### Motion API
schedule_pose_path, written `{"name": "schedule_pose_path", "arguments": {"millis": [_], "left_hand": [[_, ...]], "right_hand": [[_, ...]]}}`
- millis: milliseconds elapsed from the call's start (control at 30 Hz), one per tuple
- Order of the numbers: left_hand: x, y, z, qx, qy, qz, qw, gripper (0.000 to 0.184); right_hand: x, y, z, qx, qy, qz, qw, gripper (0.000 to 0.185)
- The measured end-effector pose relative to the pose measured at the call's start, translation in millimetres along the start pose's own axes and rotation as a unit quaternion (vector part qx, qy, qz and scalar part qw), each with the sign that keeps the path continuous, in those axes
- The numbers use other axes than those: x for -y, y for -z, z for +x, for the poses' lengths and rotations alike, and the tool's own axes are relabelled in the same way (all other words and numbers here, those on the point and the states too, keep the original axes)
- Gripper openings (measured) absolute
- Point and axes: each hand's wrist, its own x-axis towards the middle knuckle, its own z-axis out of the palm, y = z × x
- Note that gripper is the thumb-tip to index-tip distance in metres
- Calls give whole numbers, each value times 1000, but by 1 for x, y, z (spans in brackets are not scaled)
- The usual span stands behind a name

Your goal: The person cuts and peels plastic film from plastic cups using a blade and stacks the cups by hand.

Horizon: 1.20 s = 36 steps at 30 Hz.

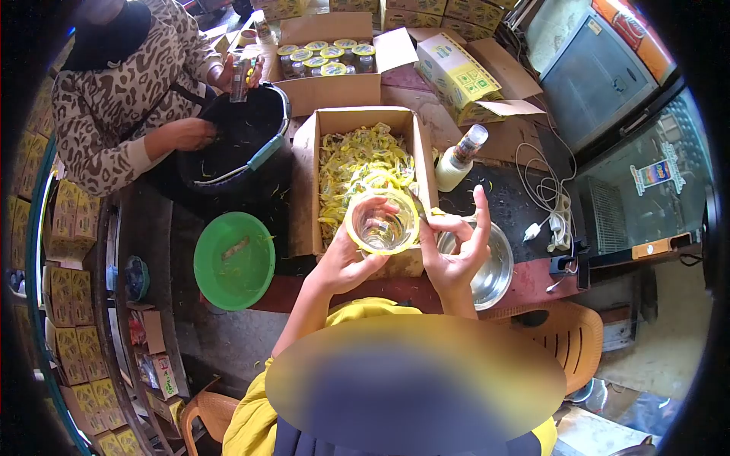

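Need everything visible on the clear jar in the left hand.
The clear jar is see-through, glass or plastic (can't tell which), with a yellow band circling the round end that faces the camera. The left hand grips it from the left, thumb along the lower edge. It is held up over the near end of the cardboard box. The right hand is close beside it; contact there is unclear.

Glossy cup (382,222), shiny metal bowl (497,266), cardboard box (305,190)
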Motion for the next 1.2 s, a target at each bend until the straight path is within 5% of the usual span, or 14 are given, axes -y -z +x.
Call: {"name": "schedule_pose_path", "arguments": {"millis": [967,1200], "left_hand": [[-3,12,10,4,2,41,999,62],[3,9,12,-30,-14,41,999,61]], "right_hand": [[-3,-11,13,54,33,3,998,83],[-3,-17,7,15,-23,34,999,86]]}}
